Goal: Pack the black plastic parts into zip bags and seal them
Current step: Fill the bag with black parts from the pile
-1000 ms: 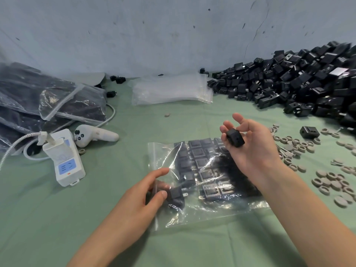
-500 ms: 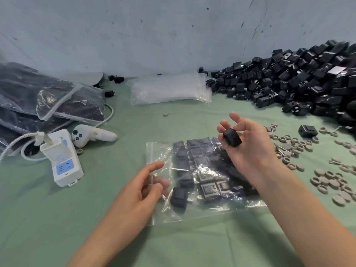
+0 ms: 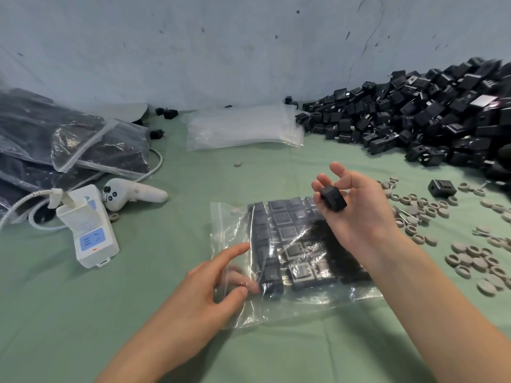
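Note:
A clear zip bag [image 3: 304, 302] lies flat on the green cloth, holding rows of black plastic parts [image 3: 284, 233]. Its open mouth faces left. My left hand [image 3: 210, 294] is at that mouth: blurred fingers show through the film inside the bag, the thumb lies on top and pinches the film, and the index finger points out straight. My right hand [image 3: 359, 214] hovers palm-up over the bag's right side and holds one black plastic part [image 3: 333, 200] between thumb and fingertips. A large heap of loose black parts [image 3: 431, 117] fills the far right.
A stack of empty zip bags [image 3: 243, 128] lies at the back centre. Filled bags [image 3: 69, 142] pile up at the left, beside a white controller [image 3: 132, 193] and a white cabled device [image 3: 88, 233]. Grey rings [image 3: 470, 261] and a single black part [image 3: 442, 187] are scattered at the right.
My left hand let go of the part it pinched through the bag and slid its fingers into the bag's mouth. My right hand has kept hold of its part, barely moving.

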Tool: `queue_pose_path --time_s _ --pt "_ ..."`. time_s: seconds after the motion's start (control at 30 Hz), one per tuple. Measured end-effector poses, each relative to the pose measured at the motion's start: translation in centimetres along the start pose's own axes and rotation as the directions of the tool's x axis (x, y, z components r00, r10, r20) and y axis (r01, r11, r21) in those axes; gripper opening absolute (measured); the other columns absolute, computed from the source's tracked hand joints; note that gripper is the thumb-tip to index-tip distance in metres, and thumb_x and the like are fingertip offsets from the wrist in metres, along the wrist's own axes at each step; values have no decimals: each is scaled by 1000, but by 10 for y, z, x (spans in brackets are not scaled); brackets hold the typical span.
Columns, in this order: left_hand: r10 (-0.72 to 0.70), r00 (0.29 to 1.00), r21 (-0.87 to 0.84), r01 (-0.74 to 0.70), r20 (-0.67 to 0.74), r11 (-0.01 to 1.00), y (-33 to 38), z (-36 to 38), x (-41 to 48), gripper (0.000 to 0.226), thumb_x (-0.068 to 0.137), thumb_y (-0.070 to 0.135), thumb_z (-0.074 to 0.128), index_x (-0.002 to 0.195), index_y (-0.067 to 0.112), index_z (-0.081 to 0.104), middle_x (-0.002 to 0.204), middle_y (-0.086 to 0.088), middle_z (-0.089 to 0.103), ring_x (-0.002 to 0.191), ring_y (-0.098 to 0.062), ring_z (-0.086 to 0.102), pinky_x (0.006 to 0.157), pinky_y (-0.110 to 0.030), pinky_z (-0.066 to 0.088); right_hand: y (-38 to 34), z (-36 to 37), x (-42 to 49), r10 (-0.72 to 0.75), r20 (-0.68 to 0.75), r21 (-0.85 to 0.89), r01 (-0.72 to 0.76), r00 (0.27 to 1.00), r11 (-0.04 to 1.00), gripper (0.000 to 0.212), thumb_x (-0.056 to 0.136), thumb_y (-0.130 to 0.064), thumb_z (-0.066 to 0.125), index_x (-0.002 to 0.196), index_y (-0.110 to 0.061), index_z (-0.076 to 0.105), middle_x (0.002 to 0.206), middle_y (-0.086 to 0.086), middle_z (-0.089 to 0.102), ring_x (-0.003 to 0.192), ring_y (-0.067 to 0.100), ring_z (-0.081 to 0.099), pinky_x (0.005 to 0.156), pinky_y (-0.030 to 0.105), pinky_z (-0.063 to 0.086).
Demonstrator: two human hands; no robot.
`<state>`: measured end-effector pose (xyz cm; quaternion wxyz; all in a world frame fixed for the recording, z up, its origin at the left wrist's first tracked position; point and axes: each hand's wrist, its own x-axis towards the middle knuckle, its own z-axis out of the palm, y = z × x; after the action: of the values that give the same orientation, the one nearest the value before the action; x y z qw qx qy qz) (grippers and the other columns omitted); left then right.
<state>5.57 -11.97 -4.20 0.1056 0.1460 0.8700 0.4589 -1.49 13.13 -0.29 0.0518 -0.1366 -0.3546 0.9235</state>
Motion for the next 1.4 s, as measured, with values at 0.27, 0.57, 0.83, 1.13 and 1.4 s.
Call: queue_pose_path --time_s 0.27,0.57,0.83,1.13,1.4 --pt "15 1000 -51 -14 23 999 0 1 1 50 101 17 52 136 50 39 106 17 73 128 12 42 121 -40 19 1 -1 1 3 -2 -1 -3 1000 1000 37 86 2 44 115 -11 63 115 13 57 102 24 63 71 25 59" --pt "-16 957 -217 -50 -290 975 -3 -7 12 21 94 38 55 111 37 67 72 1 73 60 -9 56 61 -12 41 0 0 1 22 -24 -3 -22 999 1000 25 93 -1 49 114 -8 61 119 17 53 103 24 60 75 25 59" --pt "-179 807 -368 -51 -563 928 -8 -17 16 16 99 21 55 95 26 70 58 4 59 63 -15 55 71 -30 47 -6 -2 2 43 -22 39 -42 999 998 24 92 -5 47 113 -5 59 122 20 48 120 28 54 101 40 53" --pt "-207 724 -444 -151 -658 883 8 -11 33 16 101 16 51 99 20 66 62 11 63 59 -2 61 61 -7 49 -6 -2 1 40 -47 63 -37 998 997 47 83 19 29 115 1 58 117 21 48 125 31 51 110 48 45" --pt "-188 705 -419 -168 -684 892 13 -5 57 17 101 21 49 99 26 66 70 11 66 63 -2 63 60 -9 50 -13 -8 4 5 18 8 -5 1000 1000 13 96 0 53 106 -9 56 105 17 63 97 28 73 86 31 60"
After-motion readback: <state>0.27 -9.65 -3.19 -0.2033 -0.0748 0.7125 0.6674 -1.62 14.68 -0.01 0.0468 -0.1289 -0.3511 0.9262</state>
